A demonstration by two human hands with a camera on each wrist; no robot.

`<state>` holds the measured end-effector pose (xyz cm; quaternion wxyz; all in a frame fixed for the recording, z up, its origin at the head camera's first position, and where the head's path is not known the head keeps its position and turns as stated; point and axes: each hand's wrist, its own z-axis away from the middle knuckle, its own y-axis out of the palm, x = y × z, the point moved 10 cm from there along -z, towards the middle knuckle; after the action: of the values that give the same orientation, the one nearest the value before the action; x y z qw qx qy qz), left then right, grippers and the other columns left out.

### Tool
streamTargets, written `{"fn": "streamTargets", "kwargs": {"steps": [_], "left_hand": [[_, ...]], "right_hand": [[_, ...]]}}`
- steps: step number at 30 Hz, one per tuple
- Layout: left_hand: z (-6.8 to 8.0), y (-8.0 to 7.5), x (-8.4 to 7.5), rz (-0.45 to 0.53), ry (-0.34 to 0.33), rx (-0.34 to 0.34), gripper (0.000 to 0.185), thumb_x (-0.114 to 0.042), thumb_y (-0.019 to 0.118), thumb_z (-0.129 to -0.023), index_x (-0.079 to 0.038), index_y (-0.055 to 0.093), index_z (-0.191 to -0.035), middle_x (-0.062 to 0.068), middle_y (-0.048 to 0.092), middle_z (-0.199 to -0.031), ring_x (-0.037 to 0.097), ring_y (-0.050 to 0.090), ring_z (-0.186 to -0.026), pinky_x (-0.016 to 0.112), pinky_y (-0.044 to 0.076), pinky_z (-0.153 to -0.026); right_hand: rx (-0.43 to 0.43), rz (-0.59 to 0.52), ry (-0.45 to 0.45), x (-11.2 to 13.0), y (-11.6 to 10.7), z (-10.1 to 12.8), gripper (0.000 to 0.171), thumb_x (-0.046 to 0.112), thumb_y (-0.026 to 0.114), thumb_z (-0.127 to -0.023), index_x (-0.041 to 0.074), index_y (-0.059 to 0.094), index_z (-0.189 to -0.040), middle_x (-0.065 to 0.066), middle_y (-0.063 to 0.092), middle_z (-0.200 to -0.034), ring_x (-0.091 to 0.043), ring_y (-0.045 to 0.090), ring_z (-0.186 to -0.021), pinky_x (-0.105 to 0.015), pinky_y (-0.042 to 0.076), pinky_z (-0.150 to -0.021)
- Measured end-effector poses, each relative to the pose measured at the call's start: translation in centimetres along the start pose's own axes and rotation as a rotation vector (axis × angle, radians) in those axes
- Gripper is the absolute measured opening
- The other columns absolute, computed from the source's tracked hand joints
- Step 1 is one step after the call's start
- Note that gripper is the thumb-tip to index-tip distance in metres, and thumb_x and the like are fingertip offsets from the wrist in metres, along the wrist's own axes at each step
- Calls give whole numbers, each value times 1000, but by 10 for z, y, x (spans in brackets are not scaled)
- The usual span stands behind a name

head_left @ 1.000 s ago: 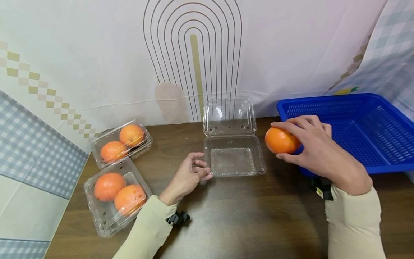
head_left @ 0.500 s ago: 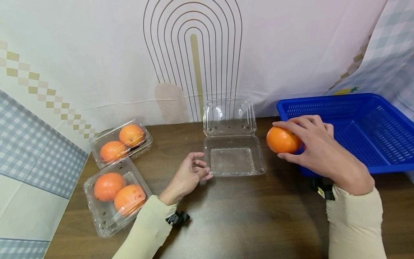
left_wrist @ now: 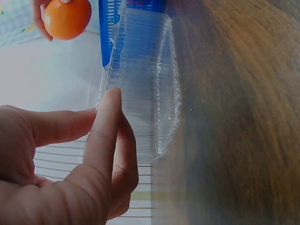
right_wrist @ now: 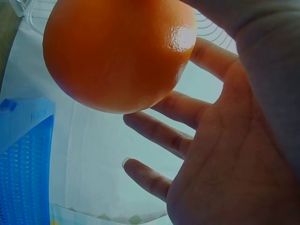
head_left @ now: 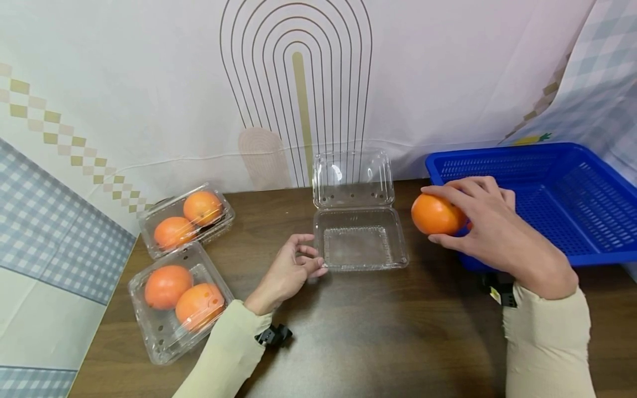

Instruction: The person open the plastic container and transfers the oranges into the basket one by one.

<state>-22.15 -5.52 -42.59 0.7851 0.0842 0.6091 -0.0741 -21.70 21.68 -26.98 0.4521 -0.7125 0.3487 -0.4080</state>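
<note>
At left, filled clear boxes [head_left: 160, 336] sit on the worktop [head_left: 343, 337]. Centre: our left hand [head_left: 283, 271] pinches the left edge of the open clear container [head_left: 354, 246]; we judge it light, thin-walled and apt to skid, so best held by its rim. Right: our right hand [head_left: 480, 221] grips the orange [head_left: 435, 214] between container and blue basket [head_left: 497, 167]. Glossy skin, probably firm, fairly heavy, slightly slippery; we favour thumb and fingers opposed across its widest part.
</note>
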Motion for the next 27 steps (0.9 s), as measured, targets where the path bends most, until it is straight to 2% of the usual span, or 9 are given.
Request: {"fn": "streamTargets", "kwargs": {"steps": [16, 23, 27], "left_hand": [[1, 0, 1, -3, -7, -5, 57, 16, 57, -94, 5, 38, -146, 21, 50, -116, 17, 64, -86, 28, 67, -86], [1, 0, 0, -2, 2, -3, 56, 16, 57, -94, 5, 38, -145, 21, 50, -115, 17, 64, -86, 29, 67, -86], [0, 0, 0, -4, -1, -4, 56, 16, 57, -95, 5, 38, -146, 20, 50, -115, 16, 64, -86, 30, 67, -87]], "right_hand": [[-17, 6, 13, -6, -3, 2, 73, 29, 93, -73, 20, 61, -138, -19, 57, -132, -41, 37, -119, -51, 26, -77], [-12, -6, 22, -8, -3, 2, 73, 27, 93, -73, 20, 61, -138, -20, 56, -131, -44, 36, -120, -56, 28, -80], [-14, 0, 22, -9, -4, 3, 73, 28, 93, -74, 20, 61, -139, -20, 57, -131, -43, 37, -120, -53, 27, -78]]}}
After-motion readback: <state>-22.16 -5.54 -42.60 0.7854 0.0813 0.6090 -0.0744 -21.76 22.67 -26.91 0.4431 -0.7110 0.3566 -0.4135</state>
